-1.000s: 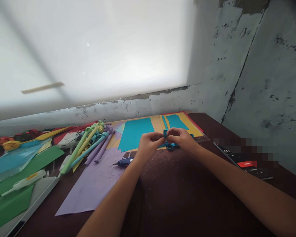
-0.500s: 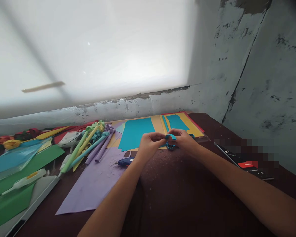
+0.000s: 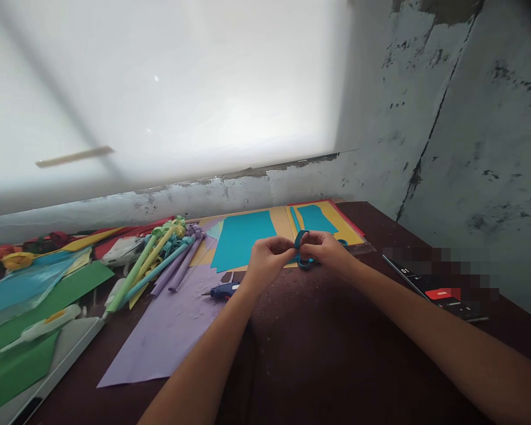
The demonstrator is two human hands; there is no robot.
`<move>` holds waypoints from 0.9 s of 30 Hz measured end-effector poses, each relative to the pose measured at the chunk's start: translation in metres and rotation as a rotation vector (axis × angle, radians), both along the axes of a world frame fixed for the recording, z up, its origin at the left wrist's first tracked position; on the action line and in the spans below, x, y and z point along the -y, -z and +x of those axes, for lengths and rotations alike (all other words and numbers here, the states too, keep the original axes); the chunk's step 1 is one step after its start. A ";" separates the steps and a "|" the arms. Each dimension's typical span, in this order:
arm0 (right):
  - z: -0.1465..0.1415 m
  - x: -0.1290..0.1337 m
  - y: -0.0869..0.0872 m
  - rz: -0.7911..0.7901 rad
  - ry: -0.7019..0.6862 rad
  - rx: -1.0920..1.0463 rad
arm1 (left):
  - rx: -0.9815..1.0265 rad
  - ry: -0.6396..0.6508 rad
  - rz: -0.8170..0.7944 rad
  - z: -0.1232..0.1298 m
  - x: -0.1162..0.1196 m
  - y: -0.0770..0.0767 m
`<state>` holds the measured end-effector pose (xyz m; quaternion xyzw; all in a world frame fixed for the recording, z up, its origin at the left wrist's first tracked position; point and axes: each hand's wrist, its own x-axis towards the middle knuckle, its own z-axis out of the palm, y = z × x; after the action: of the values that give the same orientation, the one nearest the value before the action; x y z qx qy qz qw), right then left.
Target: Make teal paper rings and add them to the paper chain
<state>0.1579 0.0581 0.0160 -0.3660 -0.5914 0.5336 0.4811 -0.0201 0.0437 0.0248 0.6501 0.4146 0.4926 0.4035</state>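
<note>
Paper strip (image 3: 300, 236), teal, narrow and bent into a loop, is above the dark reddish-brown wooden bench (image 3: 318, 360), between the two bare hands in my view. I see the left hand (image 3: 271, 257) and right hand (image 3: 322, 247) with fingers drawn narrow, both pinching it. Just below them is a small teal paper coil (image 3: 304, 264). Behind the hands I make out a large teal paper sheet (image 3: 242, 237) and, to its right, a smaller teal paper piece (image 3: 317, 219). A blue glue gun (image 3: 223, 290) lies near the left forearm, partly over a pale purple paper sheet (image 3: 159, 339). Well apart, at the right, is a black phone (image 3: 418, 283), partly pixelated.
</note>
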 end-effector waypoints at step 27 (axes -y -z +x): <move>-0.001 0.003 -0.005 0.033 -0.031 0.059 | 0.037 0.006 -0.082 -0.001 -0.001 0.000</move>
<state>0.1573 0.0556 0.0205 -0.3642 -0.6197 0.5202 0.4612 -0.0210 0.0450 0.0248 0.6252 0.4248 0.4858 0.4389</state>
